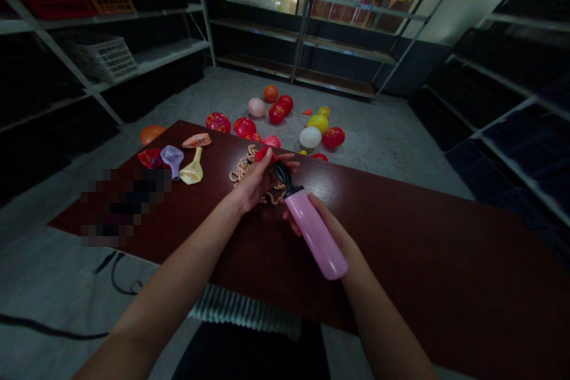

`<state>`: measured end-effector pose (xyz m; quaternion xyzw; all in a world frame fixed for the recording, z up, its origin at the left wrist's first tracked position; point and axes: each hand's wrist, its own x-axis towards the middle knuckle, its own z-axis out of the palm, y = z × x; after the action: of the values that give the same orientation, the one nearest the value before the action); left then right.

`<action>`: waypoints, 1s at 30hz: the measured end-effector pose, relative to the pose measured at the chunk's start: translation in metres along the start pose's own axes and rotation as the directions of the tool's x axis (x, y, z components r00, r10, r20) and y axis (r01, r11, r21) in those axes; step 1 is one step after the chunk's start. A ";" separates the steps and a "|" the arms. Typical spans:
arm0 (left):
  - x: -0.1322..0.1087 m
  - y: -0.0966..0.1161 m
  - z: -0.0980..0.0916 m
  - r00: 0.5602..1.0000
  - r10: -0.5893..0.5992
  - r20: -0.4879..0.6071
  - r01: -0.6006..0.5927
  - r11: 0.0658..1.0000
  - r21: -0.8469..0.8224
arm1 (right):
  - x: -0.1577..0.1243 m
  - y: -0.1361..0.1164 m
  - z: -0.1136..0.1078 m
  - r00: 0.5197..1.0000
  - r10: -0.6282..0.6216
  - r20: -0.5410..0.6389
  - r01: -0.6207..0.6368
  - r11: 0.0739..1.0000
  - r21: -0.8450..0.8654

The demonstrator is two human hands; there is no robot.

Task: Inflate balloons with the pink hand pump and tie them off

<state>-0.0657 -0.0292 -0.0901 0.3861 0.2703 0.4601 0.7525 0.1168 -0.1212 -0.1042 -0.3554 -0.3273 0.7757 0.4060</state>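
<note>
glossy reddish-brown table (401, 237), on it a limp red balloon (146, 158), lavender one (173, 158), cream one (192, 172), salmon one (196, 141), bunch of beige squiggles (243, 164)

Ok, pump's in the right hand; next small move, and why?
I'd probably have the left hand check that the red balloon is seated on the black nozzle of the pink pump: the balloon looks uninflated and sits by the nozzle, the right hand grips the pump, and the left hand hides the join.
</note>
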 end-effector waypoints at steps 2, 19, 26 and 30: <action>0.000 0.001 0.002 1.000 0.005 -0.006 -0.005 0.998 -0.064 | 0.000 0.000 0.003 1.000 0.000 0.011 0.000 1.000 -0.016; -0.009 0.010 0.021 0.994 -0.080 0.076 0.104 0.909 -0.404 | 0.000 0.003 0.010 0.997 -0.008 -0.071 -0.001 0.993 -0.120; -0.009 0.024 0.020 0.984 -0.124 -0.128 0.027 0.814 -0.581 | -0.002 0.001 0.013 1.000 -0.020 -0.019 0.016 0.976 -0.218; -0.006 0.027 0.011 0.955 -0.135 -0.263 -0.053 0.798 -0.600 | -0.003 0.000 0.015 0.998 0.055 -0.004 -0.054 0.957 -0.287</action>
<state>-0.0731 -0.0305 -0.0612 0.0490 0.2271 0.5571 0.7972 0.1055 -0.1276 -0.0954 -0.4177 -0.4271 0.7318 0.3279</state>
